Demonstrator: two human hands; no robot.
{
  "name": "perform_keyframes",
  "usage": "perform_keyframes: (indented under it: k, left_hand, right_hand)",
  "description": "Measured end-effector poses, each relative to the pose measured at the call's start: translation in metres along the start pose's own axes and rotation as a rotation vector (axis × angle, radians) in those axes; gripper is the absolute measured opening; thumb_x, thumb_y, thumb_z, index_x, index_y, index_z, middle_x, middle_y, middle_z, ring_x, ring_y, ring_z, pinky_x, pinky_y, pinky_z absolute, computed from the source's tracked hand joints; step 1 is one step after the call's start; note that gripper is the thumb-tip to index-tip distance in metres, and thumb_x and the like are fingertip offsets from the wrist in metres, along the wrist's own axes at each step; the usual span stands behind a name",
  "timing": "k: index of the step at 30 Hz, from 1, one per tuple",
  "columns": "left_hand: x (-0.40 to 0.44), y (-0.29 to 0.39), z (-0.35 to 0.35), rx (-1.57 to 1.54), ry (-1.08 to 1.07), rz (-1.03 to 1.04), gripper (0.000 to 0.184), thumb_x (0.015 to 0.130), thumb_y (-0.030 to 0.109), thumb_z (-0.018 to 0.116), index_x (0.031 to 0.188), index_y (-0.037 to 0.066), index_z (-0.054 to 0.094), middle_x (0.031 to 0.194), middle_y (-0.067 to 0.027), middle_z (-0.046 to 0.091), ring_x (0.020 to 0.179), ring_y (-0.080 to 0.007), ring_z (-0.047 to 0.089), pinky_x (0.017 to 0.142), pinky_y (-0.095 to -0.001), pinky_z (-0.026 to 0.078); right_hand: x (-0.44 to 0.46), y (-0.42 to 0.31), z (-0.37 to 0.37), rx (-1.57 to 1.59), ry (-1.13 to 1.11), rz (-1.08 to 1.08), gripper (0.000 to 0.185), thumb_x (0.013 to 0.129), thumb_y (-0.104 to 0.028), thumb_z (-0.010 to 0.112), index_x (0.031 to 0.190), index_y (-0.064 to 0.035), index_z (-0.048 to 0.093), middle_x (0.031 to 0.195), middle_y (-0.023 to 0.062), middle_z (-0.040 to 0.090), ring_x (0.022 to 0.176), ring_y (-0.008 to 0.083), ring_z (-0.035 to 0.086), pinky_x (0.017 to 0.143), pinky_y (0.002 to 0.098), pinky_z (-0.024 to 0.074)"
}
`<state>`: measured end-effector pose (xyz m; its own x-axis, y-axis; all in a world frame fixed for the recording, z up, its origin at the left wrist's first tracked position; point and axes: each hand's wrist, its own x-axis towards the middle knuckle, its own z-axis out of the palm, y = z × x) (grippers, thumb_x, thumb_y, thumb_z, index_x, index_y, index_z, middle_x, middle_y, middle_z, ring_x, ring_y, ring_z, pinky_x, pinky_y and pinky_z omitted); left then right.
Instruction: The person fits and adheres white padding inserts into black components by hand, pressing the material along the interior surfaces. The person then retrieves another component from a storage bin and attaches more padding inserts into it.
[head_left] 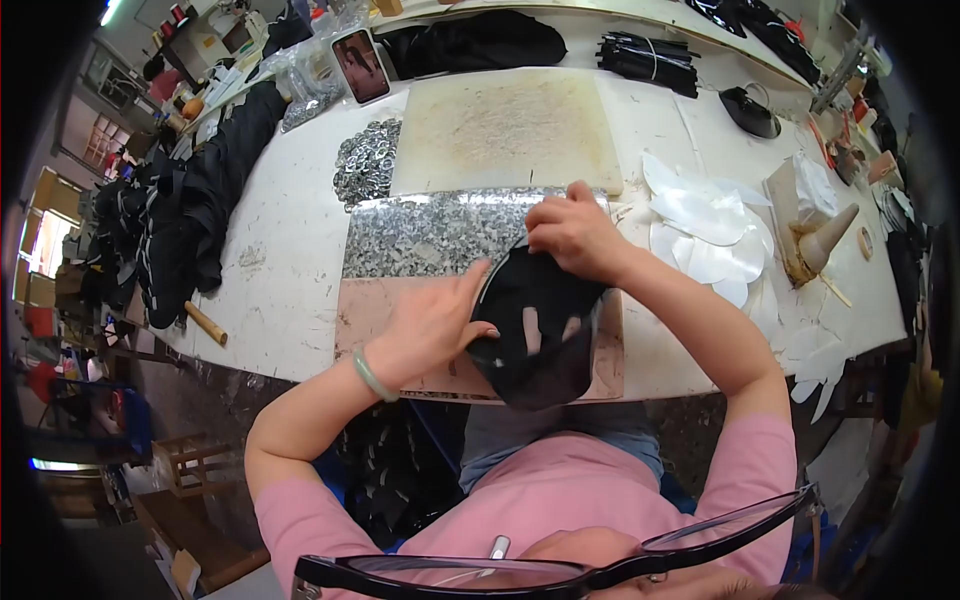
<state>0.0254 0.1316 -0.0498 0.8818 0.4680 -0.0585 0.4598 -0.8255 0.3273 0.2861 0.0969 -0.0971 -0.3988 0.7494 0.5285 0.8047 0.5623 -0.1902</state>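
A black fabric piece (540,345) with a rounded, pouch-like shape is held up in front of me over the near edge of the table. Pale patches show on it, and a light line runs along its left rim. My left hand (430,322) has that left edge between thumb and fingers, the thumb lying over the dark cloth. At the top edge, my right hand (575,238) pinches the cloth with bent fingers. Beneath it lie a pinkish board (375,300) and a grey speckled slab (420,235).
Metal rings (368,160) are heaped left of a worn cream board (510,125). White cut pieces (715,235) lie at right, near a cone-shaped tool (828,240). A phone (360,66) stands at the back. Black material (190,215) and a wooden stick (206,323) are at left.
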Motion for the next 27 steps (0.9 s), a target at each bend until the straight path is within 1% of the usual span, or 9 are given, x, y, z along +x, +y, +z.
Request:
perform_keyframes:
  k: [2,3,7,13,16,19,22,23,27]
  left_hand:
    - [0.016,-0.013,-0.003,0.033,0.271,0.199,0.074,0.077,0.03,0.078,0.136,0.004,0.042,0.102,-0.0155,0.061,0.094,-0.033,0.058,0.082,-0.0392,0.047]
    - [0.026,-0.016,-0.003,-0.134,0.182,0.184,0.085,0.073,0.031,0.081,0.14,0.001,0.038,0.123,-0.0177,0.054,0.118,-0.0331,0.047,0.096,-0.0408,0.04]
    - [0.061,-0.018,0.028,-0.382,0.264,0.354,0.099,0.07,0.039,0.082,0.146,0.001,0.031,0.135,-0.0155,0.05,0.128,-0.0333,0.042,0.106,-0.0447,0.032]
    - [0.055,-0.031,0.047,-0.138,0.139,0.237,0.093,0.073,0.056,0.074,0.144,0.008,0.039,0.151,-0.0115,0.033,0.138,-0.0305,0.033,0.113,-0.0522,0.023]
    - [0.054,-0.031,0.043,0.044,0.153,0.25,0.098,0.071,0.055,0.074,0.148,0.011,0.033,0.152,-0.0095,0.033,0.142,-0.0294,0.028,0.116,-0.0536,0.016]
    - [0.056,-0.034,0.042,0.112,0.115,0.27,0.089,0.07,0.058,0.072,0.142,0.012,0.045,0.155,-0.0067,0.028,0.142,-0.0284,0.026,0.114,-0.0578,0.018]
    - [0.056,-0.029,0.038,0.114,0.061,0.262,0.087,0.073,0.054,0.071,0.144,0.012,0.042,0.156,-0.005,0.027,0.143,-0.0294,0.024,0.114,-0.058,0.018]
    - [0.057,-0.03,0.037,0.1,0.059,0.284,0.085,0.077,0.052,0.069,0.145,0.011,0.04,0.155,-0.0058,0.028,0.144,-0.0301,0.022,0.114,-0.0576,0.018]
    - [0.055,-0.034,0.039,0.01,0.068,0.301,0.076,0.088,0.045,0.061,0.148,0.008,0.032,0.151,-0.0097,0.035,0.145,-0.033,0.018,0.115,-0.0557,0.017]
  right_hand:
    - [-0.001,0.002,0.007,-0.014,0.011,-0.029,0.005,0.075,-0.011,0.067,0.073,-0.0144,0.063,0.087,-0.0038,0.06,0.085,0.0147,0.057,0.08,0.0339,0.036]
    - [-0.001,0.002,0.007,-0.005,0.037,-0.036,0.004,0.076,-0.012,0.066,0.073,-0.0134,0.063,0.085,-0.0026,0.059,0.084,0.0154,0.057,0.08,0.0339,0.0366]
    - [-0.006,0.004,0.013,-0.051,0.006,-0.014,0.007,0.078,-0.015,0.063,0.081,-0.0091,0.061,0.084,0.0019,0.058,0.085,0.0181,0.056,0.081,0.0338,0.0387]
    - [-0.016,-0.012,0.001,-0.206,-0.047,-0.108,0.009,0.078,-0.015,0.057,0.081,-0.0062,0.058,0.084,0.0057,0.056,0.089,0.0214,0.053,0.08,0.0333,0.0402]
    - [-0.021,-0.024,-0.01,-0.16,-0.169,-0.07,0.01,0.079,-0.015,0.06,0.084,-0.007,0.058,0.09,0.0058,0.058,0.09,0.0228,0.056,0.083,0.0343,0.0417]
    - [-0.027,-0.047,-0.048,0.055,-0.252,-0.112,0.01,0.078,-0.014,0.06,0.085,-0.0077,0.057,0.091,0.0051,0.058,0.093,0.0225,0.057,0.083,0.0359,0.0425]
    - [-0.034,-0.056,-0.061,0.117,-0.345,-0.135,0.012,0.078,-0.014,0.061,0.088,-0.0096,0.057,0.093,0.0053,0.058,0.096,0.0229,0.057,0.083,0.0373,0.0428]
    - [-0.034,-0.045,-0.051,0.248,-0.29,-0.103,0.013,0.079,-0.015,0.061,0.088,-0.0072,0.056,0.089,0.0069,0.054,0.089,0.0258,0.054,0.082,0.0366,0.0416]
    - [-0.016,-0.024,-0.036,0.394,-0.286,0.219,0.038,0.075,-0.021,0.077,0.103,-0.0075,0.056,0.097,0.0091,0.058,0.098,0.029,0.056,0.087,0.0409,0.0404]
